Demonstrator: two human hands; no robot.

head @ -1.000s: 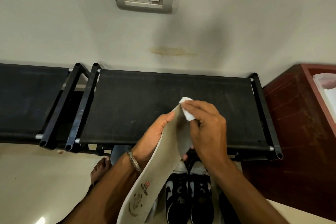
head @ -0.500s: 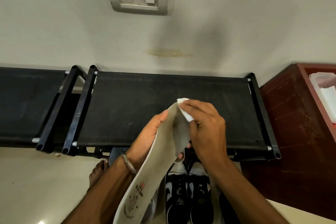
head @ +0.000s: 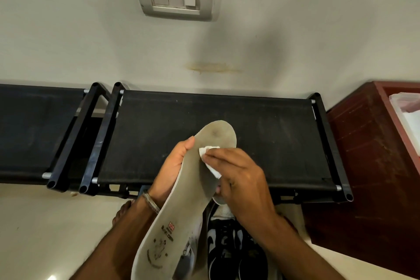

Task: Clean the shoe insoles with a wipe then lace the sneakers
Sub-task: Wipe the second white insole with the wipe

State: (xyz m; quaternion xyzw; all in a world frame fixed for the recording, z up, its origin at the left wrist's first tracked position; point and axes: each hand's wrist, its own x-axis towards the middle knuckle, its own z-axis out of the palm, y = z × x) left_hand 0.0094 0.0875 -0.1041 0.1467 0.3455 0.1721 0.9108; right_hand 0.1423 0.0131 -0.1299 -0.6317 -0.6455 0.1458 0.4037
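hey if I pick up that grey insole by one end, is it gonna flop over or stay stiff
Probably flexes rather than flops. The insole looks thin and curves gently along its length where the left hand holds it, so it likely bends easily. Yet its toe end stands up past the thumb unsupported, suggesting some springiness. It seems light: one hand holds it up.
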